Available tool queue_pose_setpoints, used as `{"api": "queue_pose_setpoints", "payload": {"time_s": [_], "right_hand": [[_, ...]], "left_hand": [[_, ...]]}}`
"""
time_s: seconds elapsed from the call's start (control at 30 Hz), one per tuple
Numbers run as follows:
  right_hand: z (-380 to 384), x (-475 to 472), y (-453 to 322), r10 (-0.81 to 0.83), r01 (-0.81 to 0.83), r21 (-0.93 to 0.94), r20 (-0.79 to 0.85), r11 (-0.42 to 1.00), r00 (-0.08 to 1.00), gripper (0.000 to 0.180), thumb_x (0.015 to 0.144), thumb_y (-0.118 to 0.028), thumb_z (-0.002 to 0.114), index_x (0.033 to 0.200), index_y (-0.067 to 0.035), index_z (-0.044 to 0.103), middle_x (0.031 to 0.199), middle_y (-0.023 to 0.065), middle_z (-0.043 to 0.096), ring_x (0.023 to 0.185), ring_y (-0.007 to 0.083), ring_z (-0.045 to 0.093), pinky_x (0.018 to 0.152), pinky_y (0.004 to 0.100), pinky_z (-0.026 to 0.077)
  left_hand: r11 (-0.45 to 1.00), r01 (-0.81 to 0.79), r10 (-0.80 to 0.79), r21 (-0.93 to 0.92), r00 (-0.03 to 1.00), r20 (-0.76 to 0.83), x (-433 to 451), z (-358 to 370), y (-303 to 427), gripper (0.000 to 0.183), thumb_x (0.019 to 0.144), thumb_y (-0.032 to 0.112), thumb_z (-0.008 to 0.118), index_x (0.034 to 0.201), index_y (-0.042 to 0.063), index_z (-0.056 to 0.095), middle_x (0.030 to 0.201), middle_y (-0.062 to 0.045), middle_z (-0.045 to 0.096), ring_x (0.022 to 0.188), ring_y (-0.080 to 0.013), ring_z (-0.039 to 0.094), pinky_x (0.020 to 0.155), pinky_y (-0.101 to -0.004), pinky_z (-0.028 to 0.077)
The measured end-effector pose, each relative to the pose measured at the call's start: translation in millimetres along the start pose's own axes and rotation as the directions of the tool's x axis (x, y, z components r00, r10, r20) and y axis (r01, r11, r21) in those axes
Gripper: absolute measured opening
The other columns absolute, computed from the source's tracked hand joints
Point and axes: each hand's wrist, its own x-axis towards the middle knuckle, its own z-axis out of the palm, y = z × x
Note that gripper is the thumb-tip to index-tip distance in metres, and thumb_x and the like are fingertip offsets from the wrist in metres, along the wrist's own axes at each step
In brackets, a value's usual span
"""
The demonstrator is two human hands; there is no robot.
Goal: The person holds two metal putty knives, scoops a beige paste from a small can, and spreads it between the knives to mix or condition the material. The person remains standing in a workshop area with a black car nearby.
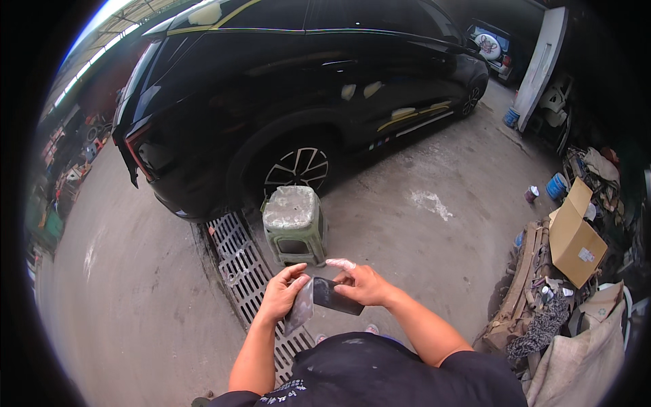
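Note:
My left hand (283,292) grips a thin, flat grey sheet (300,307), smudged with a pale residue, between thumb and fingers. In my right hand (364,284) is a dark, flat rectangular piece (335,296), perhaps sandpaper or a pad; its material cannot be told. The two pieces meet or nearly meet at their inner edges. White residue coats my right index finger. Just beyond my hands stands a worn greenish plastic stool (292,224) with a crusted top. Behind it is a black car (203,96) with pale filler patches (373,89) and yellow tape (413,116) on its side.
A slotted drain grate (244,274) runs along the concrete floor at left. To the right are an open cardboard box (574,244), blue buckets (556,186), a small can (531,194) and piled scrap with cloth (580,361). Another vehicle (493,48) stands far back.

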Motion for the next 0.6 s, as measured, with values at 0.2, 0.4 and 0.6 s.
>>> {"api": "queue_pose_setpoints", "payload": {"time_s": [0.2,0.4,0.6], "right_hand": [[11.0,-4.8,15.3,-0.009,0.009,-0.012,-0.063,1.0,0.998,0.052,0.082,-0.008,0.064,0.132,-0.013,0.047,0.09,0.0095,0.069,0.075,0.018,0.065,0.071,0.0314,0.052],[4.4,-21.5,50.6,0.118,-0.054,0.263,-0.236,0.963,0.965,0.052,0.082,-0.005,0.065,0.131,-0.01,0.047,0.09,0.0084,0.068,0.074,0.0117,0.062,0.069,0.0289,0.051],[-50.9,-50.8,80.9,0.219,-0.052,0.282,-0.602,0.958,0.768,0.047,0.083,-0.01,0.065,0.128,-0.006,0.05,0.094,0.0061,0.061,0.079,0.0104,0.059,0.072,0.0264,0.05]], "left_hand": [[0.991,0.055,-0.069,0.124,0.991,0.114,11.2,5.7,-20.6,0.012,0.091,0.014,0.062,0.09,0.002,0.062,0.077,0.003,0.059,0.07,-0.0041,0.05,0.062,-0.0208,0.043],[0.985,0.091,-0.122,0.147,0.97,0.213,16.1,19.1,-39.4,0.014,0.09,0.017,0.063,0.089,0.003,0.062,0.076,0.003,0.059,0.068,-0.0044,0.05,0.061,-0.0213,0.042],[0.965,0.083,-0.139,0.249,0.966,0.217,28.8,53.2,-58.6,0.024,0.094,0.026,0.058,0.084,0.004,0.058,0.071,0.004,0.055,0.064,-0.0049,0.047,0.059,-0.0218,0.041]]}}
